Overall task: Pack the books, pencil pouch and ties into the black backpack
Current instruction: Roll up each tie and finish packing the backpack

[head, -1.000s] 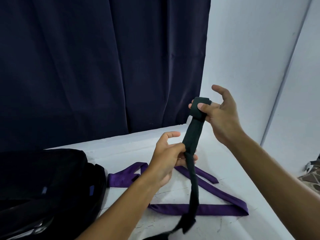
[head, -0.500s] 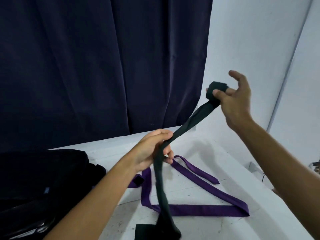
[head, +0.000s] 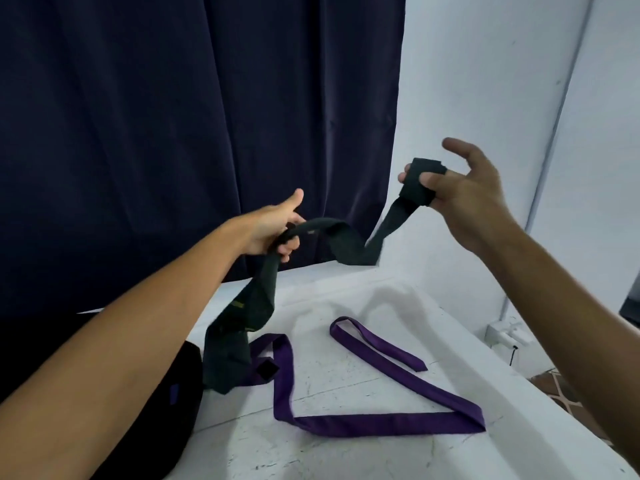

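Right hand (head: pixel 464 195) raised at upper right, narrow end of the dark green tie (head: pixel 341 242) wound in a small coil around its middle fingers, thumb pinning the coil; index and little finger splayed free. Left hand (head: pixel 277 230) lower and to the left, fingers curled round the tie's mid-length. Between the hands the cloth sags in a slack loop, so the free run slopes down and leftward from the coil. Below the left hand the wide blade hangs, its tip near the table (head: pixel 346 452), overlapping one end of the purple tie (head: pixel 381 419). Judgement: the next wrap needs that slack fed up toward the right hand; the left hand is the nearer feeder. Green tie: matte woven cloth, limp, flat band widening downward. Purple tie: flat, slight sheen, lying in loose angular bends on the scuffed white tabletop. Black backpack (head: pixel 180 403) at lower left edge, soft fabric, just beside the hanging blade. Dark curtain (head: pixel 173 133) behind.
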Available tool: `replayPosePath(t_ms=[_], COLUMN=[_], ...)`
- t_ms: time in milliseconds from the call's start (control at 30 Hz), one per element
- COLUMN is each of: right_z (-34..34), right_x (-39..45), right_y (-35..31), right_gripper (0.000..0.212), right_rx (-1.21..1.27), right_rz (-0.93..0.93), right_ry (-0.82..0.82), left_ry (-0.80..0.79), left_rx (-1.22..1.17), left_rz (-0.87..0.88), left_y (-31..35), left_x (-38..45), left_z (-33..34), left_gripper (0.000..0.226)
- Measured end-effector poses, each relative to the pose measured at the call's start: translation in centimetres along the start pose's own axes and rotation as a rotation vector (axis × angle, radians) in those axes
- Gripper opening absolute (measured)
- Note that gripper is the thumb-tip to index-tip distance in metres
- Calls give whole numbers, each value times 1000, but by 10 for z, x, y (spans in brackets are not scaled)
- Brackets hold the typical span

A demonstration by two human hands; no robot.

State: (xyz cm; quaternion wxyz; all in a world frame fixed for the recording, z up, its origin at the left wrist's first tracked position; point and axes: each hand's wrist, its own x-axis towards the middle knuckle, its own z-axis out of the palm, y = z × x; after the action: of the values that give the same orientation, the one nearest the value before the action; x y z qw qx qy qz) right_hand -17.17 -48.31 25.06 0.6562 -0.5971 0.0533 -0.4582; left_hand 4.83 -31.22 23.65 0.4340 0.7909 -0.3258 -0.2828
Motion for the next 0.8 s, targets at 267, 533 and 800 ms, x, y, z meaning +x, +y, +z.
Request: replayPosePath(t_ms=[267, 533, 800], right_z=[35, 47, 41], right_x=[-5, -6, -10], right_y=[-37, -46, -47], right_gripper=[50, 58, 51], right_rx=[319, 429, 363], right_rz=[126, 175, 168], right_ry=[-217, -270, -281], left_ry=[646, 565, 457], left_rx=[-423, -624, -630], left_rz=[796, 784, 634], left_y=[37, 29, 29], left_x=[-19, -50, -46], left_z=[71, 142, 135], left_gripper=[6, 60, 45])
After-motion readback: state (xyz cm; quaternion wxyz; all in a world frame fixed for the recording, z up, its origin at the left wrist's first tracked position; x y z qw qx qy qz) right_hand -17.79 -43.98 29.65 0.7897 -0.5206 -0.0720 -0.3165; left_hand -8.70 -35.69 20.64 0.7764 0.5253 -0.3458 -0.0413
